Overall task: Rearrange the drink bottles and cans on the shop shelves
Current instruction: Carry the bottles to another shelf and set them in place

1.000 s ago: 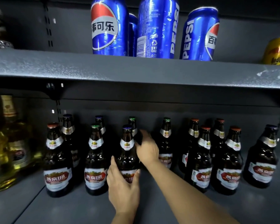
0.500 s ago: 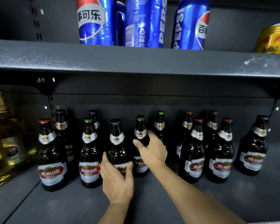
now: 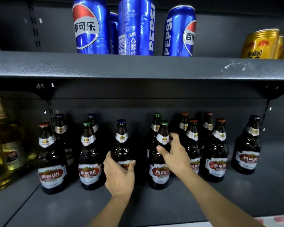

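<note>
Dark grey metal shelves: an upper shelf (image 3: pixel 138 66) with a scuffed front edge rests on brackets (image 3: pixel 44 94) above a lower shelf (image 3: pixel 170 202); slotted back panel (image 3: pixel 170 105).

Brown bottles (image 3: pixel 160 154) — red-white labels, blue cans (image 3: pixel 91 27), gold cans (image 3: pixel 259 45)

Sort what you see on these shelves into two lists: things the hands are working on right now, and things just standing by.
In hand:
- blue-capped beer bottle, gripped by the left hand
- green-capped beer bottle, gripped by the right hand

Standing by:
- other beer bottles, such as the red-capped one
- Pepsi cans on the upper shelf
- Red Bull cans
- yellow liquor bottles
</note>
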